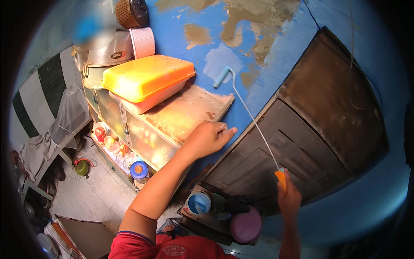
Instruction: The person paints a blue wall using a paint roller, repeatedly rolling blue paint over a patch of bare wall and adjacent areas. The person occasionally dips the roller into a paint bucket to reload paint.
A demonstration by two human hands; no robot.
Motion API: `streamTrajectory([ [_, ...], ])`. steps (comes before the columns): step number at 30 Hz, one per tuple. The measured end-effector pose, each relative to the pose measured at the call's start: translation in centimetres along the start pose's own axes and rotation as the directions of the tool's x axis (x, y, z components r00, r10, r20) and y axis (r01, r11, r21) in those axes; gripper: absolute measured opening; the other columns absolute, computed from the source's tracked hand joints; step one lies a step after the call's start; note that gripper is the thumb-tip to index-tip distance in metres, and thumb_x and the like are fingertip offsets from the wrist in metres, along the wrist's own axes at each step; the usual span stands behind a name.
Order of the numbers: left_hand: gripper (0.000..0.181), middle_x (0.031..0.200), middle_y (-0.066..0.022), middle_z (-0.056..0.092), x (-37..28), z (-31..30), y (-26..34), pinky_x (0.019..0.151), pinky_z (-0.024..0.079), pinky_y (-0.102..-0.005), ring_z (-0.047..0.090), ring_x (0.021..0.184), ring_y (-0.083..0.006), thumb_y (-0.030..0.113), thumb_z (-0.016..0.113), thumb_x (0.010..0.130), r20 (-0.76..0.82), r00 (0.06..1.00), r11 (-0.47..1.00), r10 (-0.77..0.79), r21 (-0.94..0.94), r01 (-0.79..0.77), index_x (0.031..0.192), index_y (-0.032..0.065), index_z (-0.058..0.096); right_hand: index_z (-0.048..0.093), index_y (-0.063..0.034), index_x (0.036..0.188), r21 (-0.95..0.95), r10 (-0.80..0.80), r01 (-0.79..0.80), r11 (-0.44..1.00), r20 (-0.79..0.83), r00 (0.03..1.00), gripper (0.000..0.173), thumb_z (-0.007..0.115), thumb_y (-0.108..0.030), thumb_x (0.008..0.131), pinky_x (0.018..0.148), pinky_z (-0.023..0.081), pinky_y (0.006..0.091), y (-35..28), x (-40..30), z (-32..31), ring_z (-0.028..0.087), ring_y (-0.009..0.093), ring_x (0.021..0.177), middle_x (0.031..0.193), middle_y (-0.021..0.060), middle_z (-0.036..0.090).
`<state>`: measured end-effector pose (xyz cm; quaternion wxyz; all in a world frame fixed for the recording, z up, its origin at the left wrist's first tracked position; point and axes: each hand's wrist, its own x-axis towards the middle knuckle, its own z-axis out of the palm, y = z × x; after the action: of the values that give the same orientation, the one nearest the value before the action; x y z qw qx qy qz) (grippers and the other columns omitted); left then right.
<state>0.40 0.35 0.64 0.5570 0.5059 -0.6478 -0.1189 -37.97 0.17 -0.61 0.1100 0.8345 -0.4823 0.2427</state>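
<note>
My right hand (288,196) grips the orange handle of a small paint roller (255,121). The roller's long thin metal rod reaches up to a light-blue roller sleeve (222,77), which lies over a pale patch (221,60) on the blue wall (171,35). Whether the sleeve touches the wall I cannot tell. My left hand (213,137) is curled into a loose fist beside the near edge of a worn wooden cabinet top (190,103); nothing shows in it. Around the patch, bare grey-brown plaster (258,42) shows where paint is gone.
An orange-lidded plastic box (148,77) sits on the cabinet, beside metal pots (111,48) and a pink basket (143,42). At right is a dark wooden cupboard (291,142). Below stand an open bucket of blue paint (198,203) and a round pink lid (246,224).
</note>
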Motion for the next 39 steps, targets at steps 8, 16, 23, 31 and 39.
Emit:
streamTrajectory([
  [8, 0.052, 0.054, -0.0123, 0.041, 0.1, 0.0, 0.4, 0.052, 0.036, -0.0369, 0.037, 0.05, -0.0189, 0.035, 0.069, 0.102, 0.003, 1.0, 0.998, 0.012, 0.066, -0.012, 0.067, -0.0004, 0.055, 0.051, -0.0145, 0.154, -0.015, -0.065, 0.065, 0.998, -0.035, 0.997, 0.055, 0.063, -0.032, 0.104, 0.075, 0.061, 0.0414, -1.6, 2.3, 2.0, 0.076, 0.033, 0.093, 0.11, 0.0162, 0.076],
  [16, 0.053, 0.054, -0.012, 0.043, -0.1, -0.1, 0.2, 0.052, 0.038, -0.0387, 0.039, 0.051, -0.0212, 0.036, 0.069, 0.101, 0.014, 0.999, 1.0, -0.03, 0.007, 0.03, 0.066, -0.0003, 0.054, 0.05, -0.0164, 0.155, -0.046, -0.002, 0.003, 0.999, 0.013, 1.0, 0.055, 0.062, -0.033, 0.104, 0.074, 0.061, 0.0428, -0.1, 1.5, 1.7, 0.076, 0.035, 0.094, 0.112, 0.0195, 0.075],
  [23, 0.051, 0.053, -0.0107, 0.044, 0.1, 0.3, 0.2, 0.053, 0.038, -0.0381, 0.04, 0.05, -0.0189, 0.035, 0.069, 0.102, 0.004, 1.0, 0.997, 0.017, 0.077, -0.017, 0.068, -0.0008, 0.057, 0.049, -0.0151, 0.155, -0.045, 0.017, -0.016, 0.999, 0.018, 1.0, 0.054, 0.06, -0.035, 0.106, 0.074, 0.062, 0.0424, 1.4, -1.4, 0.0, 0.077, 0.034, 0.093, 0.114, 0.0196, 0.075],
  [31, 0.05, 0.054, -0.0071, 0.043, 0.2, -0.1, 0.5, 0.052, 0.036, -0.0349, 0.039, 0.053, -0.0127, 0.036, 0.069, 0.102, 0.026, 0.997, 0.996, -0.075, 0.05, 0.074, 0.069, -0.001, 0.06, 0.052, -0.0076, 0.151, 0.221, -0.066, 0.099, 0.97, -0.151, 0.986, 0.055, 0.064, -0.029, 0.102, 0.082, 0.06, 0.0439, -1.9, -2.5, 6.6, 0.074, 0.035, 0.097, 0.111, 0.0188, 0.073],
  [39, 0.055, 0.052, -0.012, 0.04, 0.1, 0.5, 0.4, 0.05, 0.035, -0.0378, 0.035, 0.049, -0.0198, 0.037, 0.07, 0.1, 0.002, 0.998, 0.997, -0.068, 0.024, 0.068, 0.065, -0.0016, 0.054, 0.055, -0.0012, 0.128, 0.675, 0.326, -0.555, 0.486, 0.45, 0.832, 0.033, 0.06, -0.021, 0.104, 0.059, 0.052, 0.0355, -1.2, -19.4, 6.3, 0.066, 0.021, 0.066, 0.086, 0.0108, 0.067],
])
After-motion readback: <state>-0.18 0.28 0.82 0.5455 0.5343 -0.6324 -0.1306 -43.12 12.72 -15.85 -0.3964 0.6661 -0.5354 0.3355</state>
